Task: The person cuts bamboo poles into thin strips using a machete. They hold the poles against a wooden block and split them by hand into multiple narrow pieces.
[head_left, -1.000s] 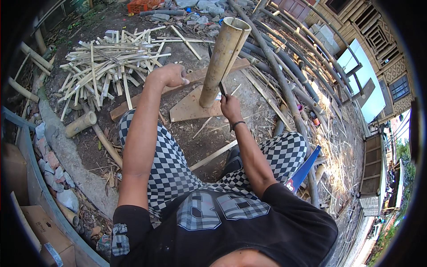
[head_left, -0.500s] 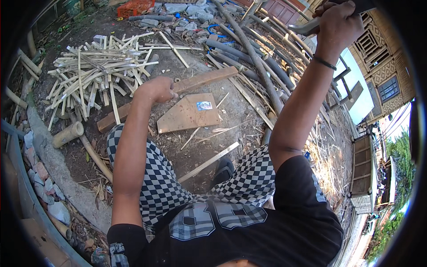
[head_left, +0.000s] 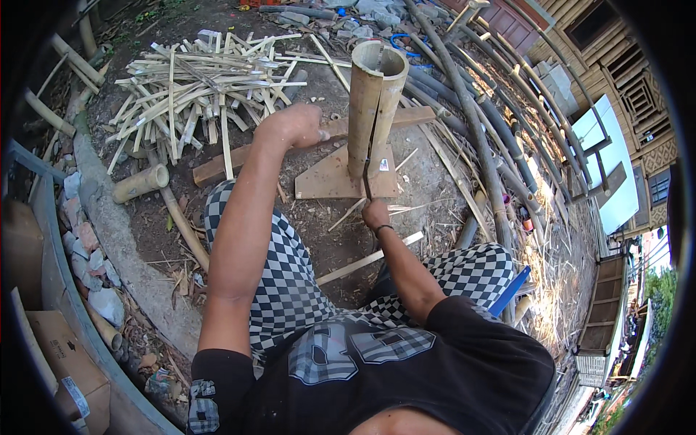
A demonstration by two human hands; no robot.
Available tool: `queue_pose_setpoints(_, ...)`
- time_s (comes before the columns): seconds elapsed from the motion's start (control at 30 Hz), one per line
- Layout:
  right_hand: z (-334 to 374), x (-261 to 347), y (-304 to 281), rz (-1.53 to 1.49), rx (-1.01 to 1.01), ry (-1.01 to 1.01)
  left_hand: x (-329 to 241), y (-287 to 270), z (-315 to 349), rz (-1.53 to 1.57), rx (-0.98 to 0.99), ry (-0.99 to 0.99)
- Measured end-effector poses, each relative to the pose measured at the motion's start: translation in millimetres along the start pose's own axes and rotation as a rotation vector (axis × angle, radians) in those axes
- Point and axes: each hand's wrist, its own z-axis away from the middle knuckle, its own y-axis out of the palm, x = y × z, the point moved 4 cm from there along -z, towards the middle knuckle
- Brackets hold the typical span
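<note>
A thick bamboo section stands upright on a flat, angular wooden board on the ground between my knees. A long dark split runs down its near side from the open top. At its foot my right hand is closed round the handle end of a large knife. The dark blade reaches up to the lower part of the split; most of it is hidden. My left hand, its fingers curled, is left of the bamboo, at a long brown wooden beam. What those fingers hold, if anything, is hidden.
A heap of split bamboo strips lies at the far left. Long bamboo poles slope along the right side. A short bamboo piece rests at left, inside a curved concrete edge. One loose strip lies between my legs.
My right hand has come down from high at the upper right to the board. The bamboo section, out of view before, now stands there. My left hand stays by the beam.
</note>
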Motion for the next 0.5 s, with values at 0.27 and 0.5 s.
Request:
queue_pose_setpoints(0.27, -4.4, 23.1, -18.8, 0.014, 0.037, 0.023, -67.2, -53.5, 32.5, 0.51, -1.273, 0.648)
queue_pose_setpoints(0.5, 9.4, 22.0, -26.7, -0.02, -0.001, 0.0, -72.3, -61.1, 29.2, 0.331, -1.148, 0.652)
